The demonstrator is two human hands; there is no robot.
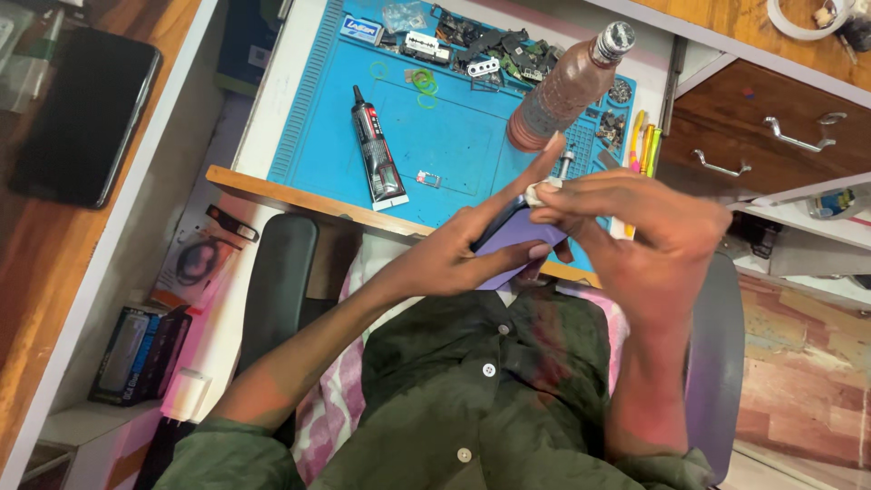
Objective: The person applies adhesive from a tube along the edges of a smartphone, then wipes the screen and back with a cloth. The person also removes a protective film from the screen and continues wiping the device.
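Note:
My left hand [472,245] holds a purple phone [517,238] from below, index finger stretched up along its edge. My right hand [635,227] comes in from the right and pinches a small white wad [542,191] against the phone's upper end. Both hands hover above my lap, just in front of the desk edge. A blue work mat [454,136] lies on the desk beyond them.
On the mat lie a black glue tube [376,150], a brown plastic bottle [562,86], green rubber rings [424,83] and several small parts at the back. A black phone [82,113] rests on the wooden surface at left. Drawers [771,127] stand at right.

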